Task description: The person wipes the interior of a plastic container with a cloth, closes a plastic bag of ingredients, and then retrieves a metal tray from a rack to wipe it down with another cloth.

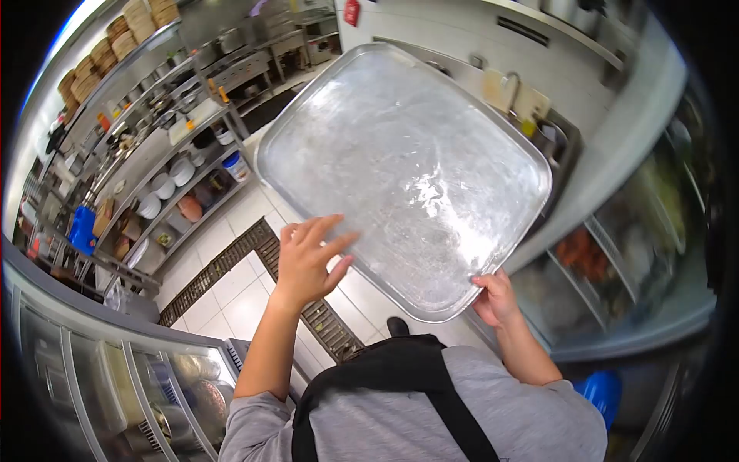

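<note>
A large rectangular metal tray with rounded corners and a raised rim is held out in front of me, tilted, its shiny surface facing me. My right hand grips the rim at the tray's near right corner, thumb on the upper side. Beside the tray's left edge, my left hand is raised with its fingers spread, holding nothing. Its fingertips overlap the rim in view; whether they touch it I cannot tell.
Glass-fronted refrigerated cabinets stand at lower left and right. Metal shelves with bowls and pans line the left. Behind the tray is a sink with a faucet. A drain grate crosses the tiled floor.
</note>
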Motion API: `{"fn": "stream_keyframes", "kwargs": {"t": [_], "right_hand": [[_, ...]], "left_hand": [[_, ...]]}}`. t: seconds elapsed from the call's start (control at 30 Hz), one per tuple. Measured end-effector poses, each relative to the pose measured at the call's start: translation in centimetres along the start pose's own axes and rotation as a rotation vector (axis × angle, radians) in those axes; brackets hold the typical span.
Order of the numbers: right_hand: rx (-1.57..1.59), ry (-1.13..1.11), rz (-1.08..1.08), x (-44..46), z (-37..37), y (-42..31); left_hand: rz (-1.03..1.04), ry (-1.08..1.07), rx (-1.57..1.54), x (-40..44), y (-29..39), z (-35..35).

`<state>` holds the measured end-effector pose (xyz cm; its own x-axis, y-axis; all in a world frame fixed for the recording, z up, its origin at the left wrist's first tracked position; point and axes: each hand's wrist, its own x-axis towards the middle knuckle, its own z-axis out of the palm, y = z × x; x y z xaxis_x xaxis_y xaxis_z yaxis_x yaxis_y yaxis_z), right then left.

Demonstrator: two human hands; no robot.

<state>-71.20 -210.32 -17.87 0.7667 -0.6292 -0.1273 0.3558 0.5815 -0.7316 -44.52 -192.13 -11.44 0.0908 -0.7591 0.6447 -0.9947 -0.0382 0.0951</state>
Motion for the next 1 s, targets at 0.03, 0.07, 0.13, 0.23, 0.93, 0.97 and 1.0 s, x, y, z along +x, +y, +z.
{"fn": "stream_keyframes", "kwargs": {"t": [0.03, 0.07, 0.13, 0.23, 0.93, 0.97, 1.0], "right_hand": [[0.012, -0.020, 0.000, 2.7, 0.2, -0.1], [0.008, -0.050, 0.022, 5.6, 0.1, -0.1], [0.017, -0.099, 0.049, 11.0, 0.0, 0.5], [0.015, -0.169, 0.099, 17.8, 2.1, 1.4], [-0.077, -0.280, 0.295, 46.2, 21.6, 16.8], [-0.077, -0.240, 0.283, 46.5, 21.5, 16.9], [-0.101, -0.226, 0.261, 46.8, 21.3, 16.8]], "left_hand": [[-0.062, -0.079, 0.097, 0.7, -0.9, 0.8], [-0.129, -0.163, 0.190, 1.5, -1.9, 1.6], [-0.228, -0.235, 0.255, 3.1, -4.1, 2.6], [-0.348, -0.199, 0.343, 5.3, -7.7, 3.4], [-0.780, -0.115, 0.657, 2.2, -44.9, -2.6], [-0.784, -0.163, 0.684, 2.3, -47.1, -2.7], [-0.766, -0.181, 0.652, 3.0, -48.6, -2.1]]}}
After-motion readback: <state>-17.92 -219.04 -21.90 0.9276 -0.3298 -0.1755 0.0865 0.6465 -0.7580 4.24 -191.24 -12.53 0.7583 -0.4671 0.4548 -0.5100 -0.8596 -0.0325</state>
